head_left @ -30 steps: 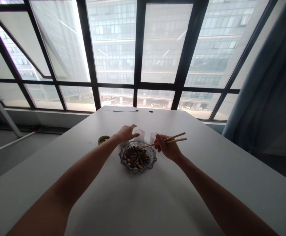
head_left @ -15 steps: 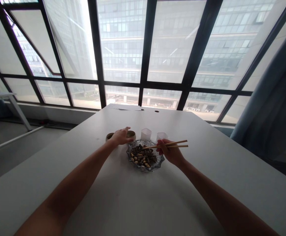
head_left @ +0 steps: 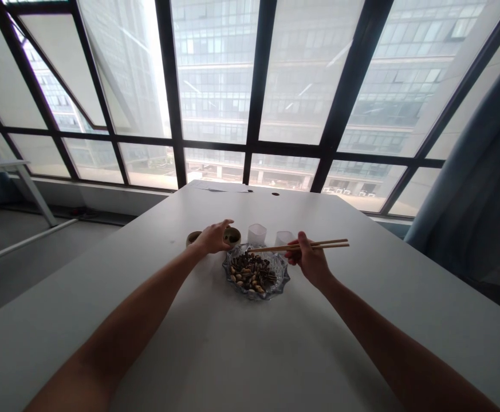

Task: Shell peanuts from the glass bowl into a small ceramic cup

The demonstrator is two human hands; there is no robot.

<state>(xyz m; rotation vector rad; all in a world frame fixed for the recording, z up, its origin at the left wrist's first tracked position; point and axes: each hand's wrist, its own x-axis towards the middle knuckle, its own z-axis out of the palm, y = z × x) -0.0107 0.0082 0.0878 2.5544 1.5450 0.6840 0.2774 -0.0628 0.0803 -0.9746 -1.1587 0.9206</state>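
left arm (head_left: 142, 303): extended toward table's (head_left: 232, 355) far edge | left grip (head_left: 212, 238): thumb and forefinger curved apart | right arm (head_left: 374, 326): extended, angled inward | right grip (head_left: 310, 260): fingers curled, thumb uppermost

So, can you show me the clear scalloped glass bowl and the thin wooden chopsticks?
Clear scalloped glass bowl (head_left: 281, 269): head view, bare glass at picture right.
Thin wooden chopsticks (head_left: 272, 249): head view, shafts behind the tips.

Left hand (head_left: 212, 238) grips bowl (head_left: 233, 236); right hand (head_left: 312, 261) holds chopsticks (head_left: 271, 249) over glass dish (head_left: 281, 274).
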